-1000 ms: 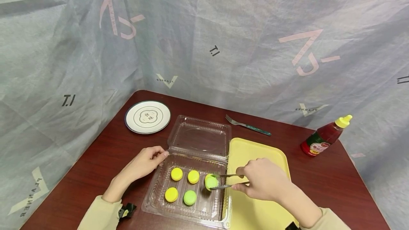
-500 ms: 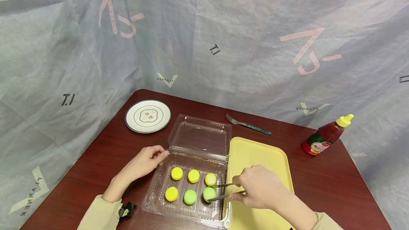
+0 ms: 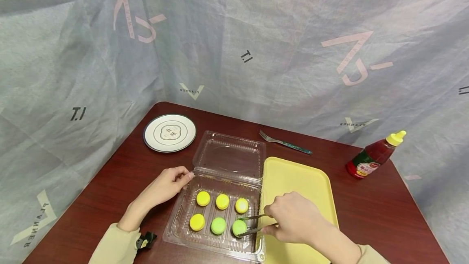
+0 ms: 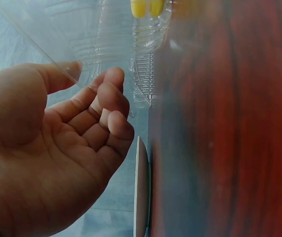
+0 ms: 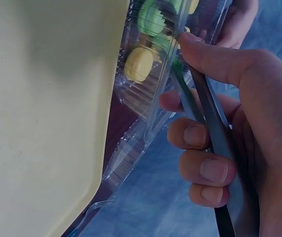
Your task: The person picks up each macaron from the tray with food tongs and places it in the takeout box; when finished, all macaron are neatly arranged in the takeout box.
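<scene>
A clear plastic clamshell container (image 3: 216, 248) lies with its lid (image 3: 229, 158) folded back. Its left edge, near the hinge, is pinched between thumb and fingers of my left hand (image 3: 165, 186). My right hand (image 3: 298, 220) grips dark tongs (image 5: 220, 128). Their tips stand at both sides of a green macaron (image 3: 239, 227) in the front right of the container; whether they still squeeze it I cannot tell. Left of it sit another green macaron (image 3: 218, 226) and a yellow macaron (image 3: 197, 222). Behind them is a row of yellow macarons (image 3: 222, 201).
A yellow tray (image 3: 293, 174) adjoins the container's right side, partly under my right hand. Behind it lies a fork (image 3: 287, 145). A red sauce bottle (image 3: 373, 158) stands at the far right, and a white plate (image 3: 169, 141) lies at the back left.
My right hand has moved toward me, bringing the green macaron in the tongs from over the back right yellow macaron to the spot in front of it. My left hand stays put.
</scene>
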`<state>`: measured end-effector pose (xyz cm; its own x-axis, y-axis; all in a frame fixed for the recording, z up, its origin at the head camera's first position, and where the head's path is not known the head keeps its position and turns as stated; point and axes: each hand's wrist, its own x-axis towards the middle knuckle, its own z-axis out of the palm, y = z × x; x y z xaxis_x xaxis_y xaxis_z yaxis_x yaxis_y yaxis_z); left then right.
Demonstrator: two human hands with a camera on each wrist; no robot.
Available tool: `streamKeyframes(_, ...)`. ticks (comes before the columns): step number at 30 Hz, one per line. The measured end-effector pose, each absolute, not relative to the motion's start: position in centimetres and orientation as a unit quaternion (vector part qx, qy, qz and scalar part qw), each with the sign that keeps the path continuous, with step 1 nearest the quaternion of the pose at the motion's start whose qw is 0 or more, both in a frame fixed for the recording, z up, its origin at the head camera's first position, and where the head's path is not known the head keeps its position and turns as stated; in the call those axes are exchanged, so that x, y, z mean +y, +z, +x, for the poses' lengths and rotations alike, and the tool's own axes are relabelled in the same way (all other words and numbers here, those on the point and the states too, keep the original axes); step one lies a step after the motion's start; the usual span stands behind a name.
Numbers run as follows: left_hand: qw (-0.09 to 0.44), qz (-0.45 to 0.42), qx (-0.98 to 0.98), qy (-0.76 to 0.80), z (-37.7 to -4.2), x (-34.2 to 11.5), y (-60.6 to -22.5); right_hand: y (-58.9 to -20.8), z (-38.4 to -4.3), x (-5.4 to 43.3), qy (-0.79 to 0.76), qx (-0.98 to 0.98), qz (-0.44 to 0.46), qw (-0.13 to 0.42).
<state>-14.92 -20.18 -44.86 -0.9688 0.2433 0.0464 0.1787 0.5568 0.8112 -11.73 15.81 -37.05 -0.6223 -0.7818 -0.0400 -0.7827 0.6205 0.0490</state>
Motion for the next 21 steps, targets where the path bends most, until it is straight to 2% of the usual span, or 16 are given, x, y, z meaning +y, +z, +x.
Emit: streamKeyframes(21, 0.036, 0.120, 0.882, 0.455, -14.82, -20.12, -44.70, -36.89, -11.39, 15.29, 0.025, 0.912, -0.408, 0.027)
